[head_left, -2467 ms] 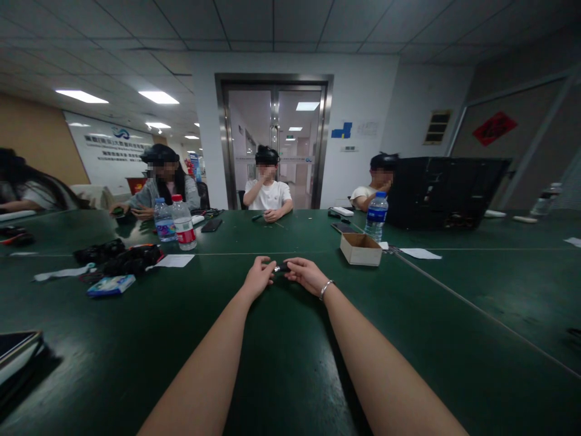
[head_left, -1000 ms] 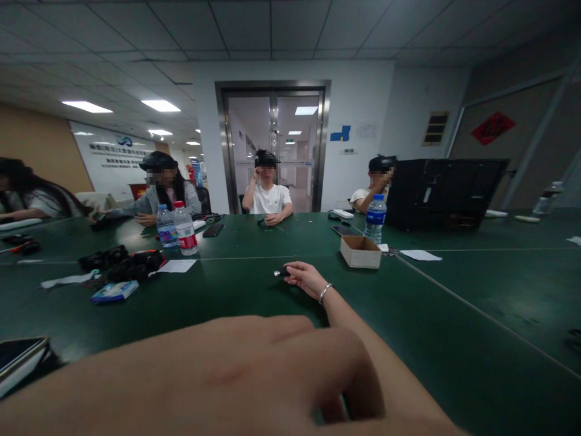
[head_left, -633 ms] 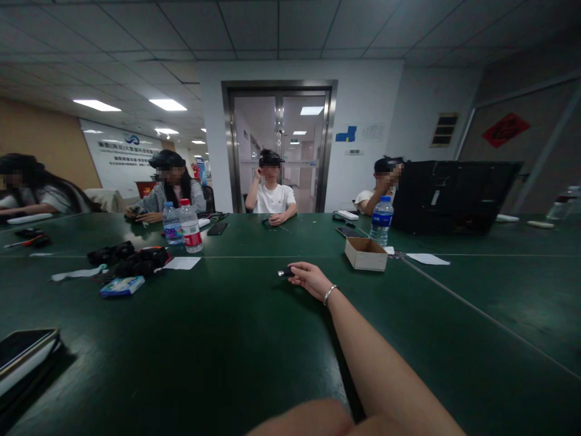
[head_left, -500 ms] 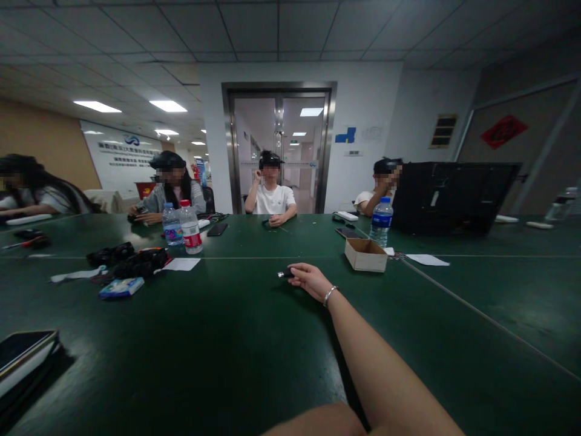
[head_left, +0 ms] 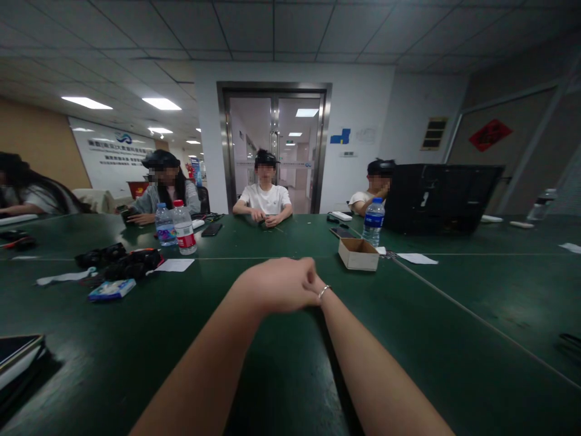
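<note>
My left hand [head_left: 276, 284] reaches across above the dark green table [head_left: 281, 375], its wrist bent and its fingers curled. Its knuckles and back cover most of my right hand [head_left: 319, 283]. Only the base of my right hand and the wrist, with a silver bracelet [head_left: 324, 292], show at the right. My two hands overlap in view and I cannot tell where they touch. A small black stick with a silver end, seen earlier in my right fingers, is hidden now, as are the right fingers themselves.
An open cardboard box [head_left: 358, 254] and a water bottle [head_left: 373, 221] stand right of my hands. Left are black gear [head_left: 136, 263], a tissue pack [head_left: 112, 289] and two bottles [head_left: 184, 227]. A phone [head_left: 18, 351] lies near left. Several people sit opposite; a black case [head_left: 440, 197] stands right.
My left hand has come up from the bottom edge to my right hand and now hides it and the black stick. My right forearm is nearly still. The view has turned slightly right.
</note>
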Demonstrator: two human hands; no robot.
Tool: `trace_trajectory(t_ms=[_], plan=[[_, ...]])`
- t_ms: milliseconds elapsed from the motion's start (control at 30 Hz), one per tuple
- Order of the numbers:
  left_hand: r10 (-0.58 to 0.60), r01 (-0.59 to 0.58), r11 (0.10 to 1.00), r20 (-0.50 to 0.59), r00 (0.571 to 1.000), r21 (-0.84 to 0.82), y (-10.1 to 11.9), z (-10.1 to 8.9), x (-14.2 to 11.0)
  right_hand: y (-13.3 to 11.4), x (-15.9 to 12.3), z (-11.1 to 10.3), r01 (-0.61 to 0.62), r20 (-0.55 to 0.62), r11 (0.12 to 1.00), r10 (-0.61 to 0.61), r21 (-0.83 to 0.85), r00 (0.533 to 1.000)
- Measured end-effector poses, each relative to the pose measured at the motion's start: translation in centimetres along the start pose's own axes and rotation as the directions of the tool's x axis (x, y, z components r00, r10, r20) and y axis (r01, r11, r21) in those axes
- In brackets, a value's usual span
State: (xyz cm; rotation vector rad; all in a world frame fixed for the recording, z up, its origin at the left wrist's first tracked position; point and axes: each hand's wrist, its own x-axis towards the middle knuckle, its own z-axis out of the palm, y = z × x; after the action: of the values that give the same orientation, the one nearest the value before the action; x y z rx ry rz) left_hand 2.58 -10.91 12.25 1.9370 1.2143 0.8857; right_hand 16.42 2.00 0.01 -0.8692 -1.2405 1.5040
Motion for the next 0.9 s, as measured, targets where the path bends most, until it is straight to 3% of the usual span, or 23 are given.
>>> trace_trajectory(t_ms=[67, 100, 167, 267, 333, 500, 633, 900], plan=[[-0.102, 0.119, 0.957, -0.078, 0.992, 0.263, -2.3, -0.6, 3.6, 0.1, 0.1, 0.1, 0.014, 0.006, 0.999, -0.014, 0.042, 1.000], [-0.156, 0.210, 0.924, -0.187, 0.970, 0.320, -3.9, -0.6, 4.9, 0.1, 0.1, 0.1, 0.013, 0.008, 0.998, -0.014, 0.065, 1.000], [-0.222, 0.313, 0.886, -0.281, 0.934, 0.341, -7.4, -0.1, 6.3, 0.0, 0.0, 0.2, 0.007, 0.003, 0.996, -0.007, 0.091, 1.000], [-0.268, 0.330, 0.903, -0.236, 0.934, 0.277, -11.7, 1.2, 6.3, -0.1, -0.1, 0.3, 0.001, -0.008, 0.997, 0.000, 0.081, 1.000], [-0.243, 0.299, 0.917, -0.224, 0.944, 0.265, -13.3, 1.7, 5.9, -0.2, -0.1, 0.3, 0.000, 0.009, 0.997, 0.000, 0.071, 1.000], [-0.139, 0.191, 0.933, -0.184, 0.973, 0.304, -14.3, 1.7, 5.5, -0.1, -0.1, 0.2, -0.008, 0.051, 0.997, 0.004, 0.072, 0.999], [-0.064, 0.108, 0.966, -0.187, 0.980, 0.237, -14.8, 1.5, 5.6, -0.1, 0.0, 0.1, -0.011, 0.047, 0.996, 0.007, 0.084, 0.999], [-0.088, 0.120, 0.976, -0.176, 0.980, 0.182, -15.6, 1.4, 5.9, -0.2, -0.1, 0.2, -0.029, 0.073, 0.999, 0.026, 0.042, 0.997]])
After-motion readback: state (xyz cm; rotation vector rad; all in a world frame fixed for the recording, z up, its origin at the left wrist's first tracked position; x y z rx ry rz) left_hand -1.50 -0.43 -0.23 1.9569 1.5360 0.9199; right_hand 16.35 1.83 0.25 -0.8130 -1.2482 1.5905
